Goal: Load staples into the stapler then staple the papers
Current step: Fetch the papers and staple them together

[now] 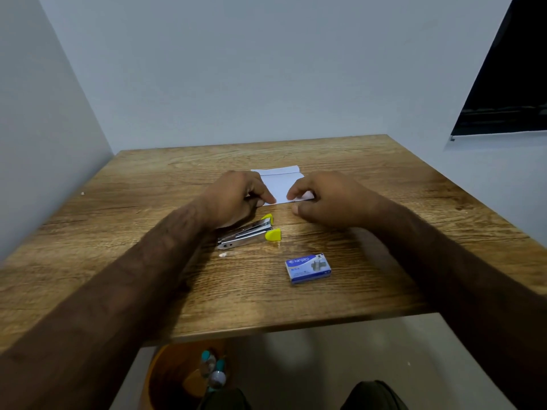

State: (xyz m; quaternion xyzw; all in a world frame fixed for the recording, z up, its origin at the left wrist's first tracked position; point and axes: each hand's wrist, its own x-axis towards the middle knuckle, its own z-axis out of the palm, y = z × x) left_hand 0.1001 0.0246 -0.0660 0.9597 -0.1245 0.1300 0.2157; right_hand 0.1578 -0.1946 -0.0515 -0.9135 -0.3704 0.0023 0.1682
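Head view: left hand [233, 198] and right hand [328, 199] fingers [296, 193] pinch the papers [279, 183]; staple box [307, 267] reads "kangaro".

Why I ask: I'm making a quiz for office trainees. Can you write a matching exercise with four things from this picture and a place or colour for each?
Things:
1. papers
2. stapler
3. staple box
4. bin

Descriptions:
A. under the table
B. blue, nearest the table's front edge
C. held by the left hand and right hand
D. silver with yellow ends

Pairs: 1-C; 2-D; 3-B; 4-A
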